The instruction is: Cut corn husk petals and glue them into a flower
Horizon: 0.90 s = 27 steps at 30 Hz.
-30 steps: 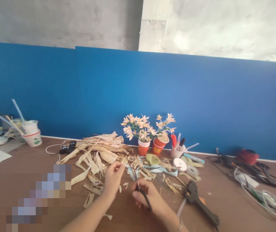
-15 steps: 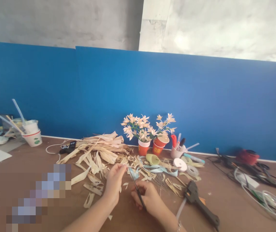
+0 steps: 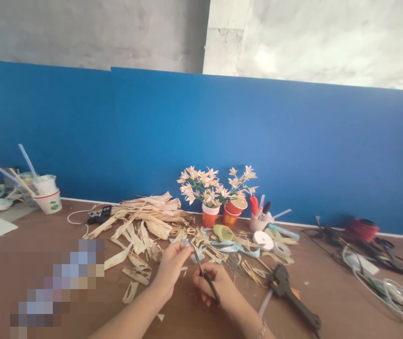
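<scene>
In front of me my right hand (image 3: 221, 285) is wrapped round the black handles of a pair of scissors (image 3: 210, 285). Their thin blades slant up and left, with the tips close beside the fingers of my left hand (image 3: 171, 266). Thumb and fingertips of that left hand are pinched together; what lies between them is too small to make out. Behind both hands spread pale dried husk strips (image 3: 152, 229) and scraps, mixed with a light blue ribbon (image 3: 236, 248).
Artificial flowers (image 3: 205, 181) stand in an orange paper cup (image 3: 210, 217). A glue gun (image 3: 293, 296) lies to the right, cables (image 3: 395, 294) beyond it. White tape roll (image 3: 263, 240) lies near the cups. At left stands a white cup (image 3: 49, 203) with sticks. A blue partition (image 3: 258, 132) closes the back.
The scissors and my right hand have shifted slightly right, and the handles are turned a little. My left hand has moved slightly right and down, still pinched.
</scene>
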Each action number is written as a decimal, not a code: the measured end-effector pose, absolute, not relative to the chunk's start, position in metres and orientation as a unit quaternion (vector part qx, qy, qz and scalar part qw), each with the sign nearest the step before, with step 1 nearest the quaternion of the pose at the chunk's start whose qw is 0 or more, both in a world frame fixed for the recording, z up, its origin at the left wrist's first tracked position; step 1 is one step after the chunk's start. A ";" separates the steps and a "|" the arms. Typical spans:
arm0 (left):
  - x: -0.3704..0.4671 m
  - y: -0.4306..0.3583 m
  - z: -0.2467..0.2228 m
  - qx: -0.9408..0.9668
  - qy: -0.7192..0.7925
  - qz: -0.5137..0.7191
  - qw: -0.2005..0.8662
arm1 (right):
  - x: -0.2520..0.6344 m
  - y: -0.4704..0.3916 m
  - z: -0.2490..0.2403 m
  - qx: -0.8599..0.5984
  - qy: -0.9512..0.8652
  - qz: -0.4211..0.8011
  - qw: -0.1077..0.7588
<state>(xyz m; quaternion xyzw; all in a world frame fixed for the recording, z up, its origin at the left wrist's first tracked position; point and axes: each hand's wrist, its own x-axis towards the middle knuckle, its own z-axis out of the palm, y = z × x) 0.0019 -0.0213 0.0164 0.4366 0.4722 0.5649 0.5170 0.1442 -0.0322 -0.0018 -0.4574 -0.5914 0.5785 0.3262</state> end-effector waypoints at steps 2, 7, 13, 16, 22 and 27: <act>0.002 -0.021 0.017 0.432 0.471 0.563 0.524 | 0.145 -0.033 -0.002 -0.457 -0.588 0.578 0.333; -0.001 -0.019 0.016 0.436 0.449 0.556 0.548 | 0.147 -0.032 -0.002 -0.436 -0.607 0.573 0.337; -0.007 -0.015 0.015 0.445 0.426 0.535 0.578 | 0.150 -0.031 0.001 -0.433 -0.603 0.585 0.326; -0.010 -0.013 0.014 0.446 0.412 0.531 0.591 | 0.153 -0.031 0.001 -0.424 -0.612 0.588 0.317; -0.016 -0.009 0.017 0.467 0.392 0.499 0.616 | 0.156 -0.030 0.005 -0.411 -0.619 0.599 0.299; -0.019 -0.008 0.020 0.470 0.396 0.479 0.627 | 0.156 -0.031 0.009 -0.417 -0.615 0.603 0.291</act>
